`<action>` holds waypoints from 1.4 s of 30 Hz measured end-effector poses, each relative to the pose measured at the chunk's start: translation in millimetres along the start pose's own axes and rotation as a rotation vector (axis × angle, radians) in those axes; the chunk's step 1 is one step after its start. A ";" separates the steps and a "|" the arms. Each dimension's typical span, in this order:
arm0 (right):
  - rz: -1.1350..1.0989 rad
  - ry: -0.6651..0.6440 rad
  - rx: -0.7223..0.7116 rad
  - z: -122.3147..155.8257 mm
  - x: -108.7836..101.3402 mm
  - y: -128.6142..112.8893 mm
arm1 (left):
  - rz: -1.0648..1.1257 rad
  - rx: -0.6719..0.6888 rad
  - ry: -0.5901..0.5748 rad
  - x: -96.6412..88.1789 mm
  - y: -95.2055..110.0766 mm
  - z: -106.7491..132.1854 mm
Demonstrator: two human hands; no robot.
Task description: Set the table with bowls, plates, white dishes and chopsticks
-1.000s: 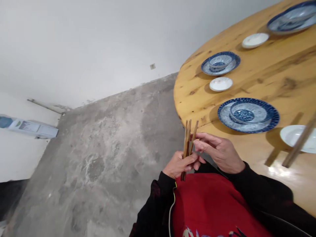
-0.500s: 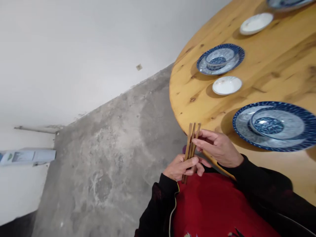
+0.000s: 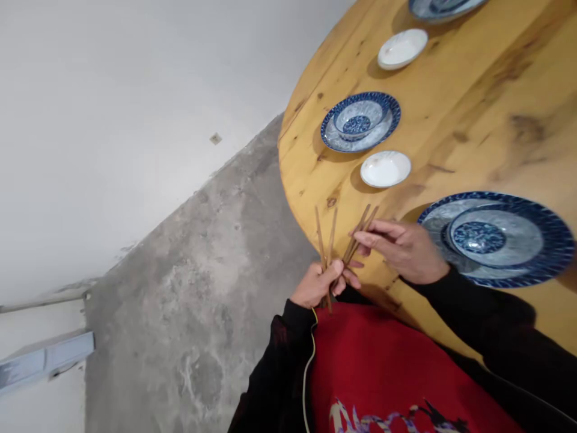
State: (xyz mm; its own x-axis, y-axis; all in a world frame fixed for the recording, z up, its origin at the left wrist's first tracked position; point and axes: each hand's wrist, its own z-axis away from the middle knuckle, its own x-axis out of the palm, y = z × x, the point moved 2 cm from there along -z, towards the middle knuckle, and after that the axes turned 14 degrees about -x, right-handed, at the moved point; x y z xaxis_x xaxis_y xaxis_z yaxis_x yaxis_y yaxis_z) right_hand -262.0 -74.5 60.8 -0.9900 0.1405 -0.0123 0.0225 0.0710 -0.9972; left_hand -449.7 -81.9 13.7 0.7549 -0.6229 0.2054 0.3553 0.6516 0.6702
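My left hand [image 3: 322, 282] is closed around wooden chopsticks [image 3: 332, 237], which fan apart above its thumb. My right hand [image 3: 403, 246] pinches more chopsticks [image 3: 359, 233] between thumb and fingers, and their lower ends reach down to the left hand's fingers. Both hands are in front of the red shirt, at the table's near edge. Right of the right hand lies a blue-rimmed plate [image 3: 552, 246] with a matching bowl [image 3: 518, 234] on it. A small white dish [image 3: 386, 169] sits just beyond the chopsticks.
The round wooden table [image 3: 478, 138] also bears another blue plate with a bowl [image 3: 360, 123], a second white dish [image 3: 402, 49] and part of a further plate [image 3: 444, 9]. A concrete floor [image 3: 180, 264] and white wall [image 3: 112, 120] lie to the left.
The chopsticks, bunched together before, are now split into two groups, the right hand's leaning right. The view has shifted, so the tableware appears farther left.
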 end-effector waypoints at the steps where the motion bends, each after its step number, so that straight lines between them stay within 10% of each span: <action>1: 0.022 0.058 -0.016 -3.3 -4.1 -5.2 | -0.004 0.016 0.011 -3.9 6.5 -4.5; 11: 0.445 0.725 -0.368 -17.5 -33.1 -41.7 | 0.281 0.240 0.255 -82.8 74.3 -62.4; 22: 1.103 0.657 -0.377 -41.9 32.4 -13.8 | 0.202 0.147 0.105 -170.4 95.3 -82.6; 37: 1.146 0.697 -0.231 -62.0 67.9 -15.7 | 0.010 0.061 -0.144 -171.7 105.1 -110.9; 42: 1.125 0.759 -0.403 -60.3 66.4 -13.4 | -0.067 0.077 -0.203 -165.7 107.2 -114.9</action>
State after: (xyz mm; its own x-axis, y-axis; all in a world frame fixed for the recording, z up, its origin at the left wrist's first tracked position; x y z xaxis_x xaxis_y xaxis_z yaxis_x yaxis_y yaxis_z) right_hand -319.6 -6.6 77.8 -0.1055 0.7899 -0.6040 0.9032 -0.1781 -0.3906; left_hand -473.3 140.9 -30.5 0.6019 -0.7430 0.2926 0.3520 0.5757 0.7380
